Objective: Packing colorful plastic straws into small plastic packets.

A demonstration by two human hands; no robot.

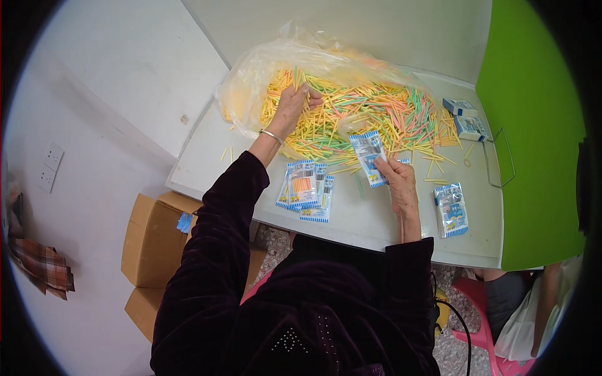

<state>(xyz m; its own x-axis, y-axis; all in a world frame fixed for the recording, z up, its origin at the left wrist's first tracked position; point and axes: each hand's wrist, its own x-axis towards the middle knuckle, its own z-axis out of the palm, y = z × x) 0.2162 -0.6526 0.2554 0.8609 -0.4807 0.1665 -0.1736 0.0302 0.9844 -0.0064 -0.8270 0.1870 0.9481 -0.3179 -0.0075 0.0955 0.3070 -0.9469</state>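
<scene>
- In the head view, your left hand (pixel 296 108) gripped thin sticks (pixel 296 76) above the coloured heap (pixel 376 109); your right hand (pixel 399 182), apart, clamped a blue-and-white packet (pixel 367 150).
- Bare tabletop (pixel 425 207) opened between your right hand and a loose packet (pixel 451 213) on its right.
- The tabletop's front edge (pixel 351 243) passed beneath your right sleeve (pixel 411 276).
- A green panel (pixel 533 125) stood farther right.

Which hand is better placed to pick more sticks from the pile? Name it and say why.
Likely the left hand: it is at the pile of coloured sticks, grasping a few, while the right hand holds a blue-and-white packet.
</scene>
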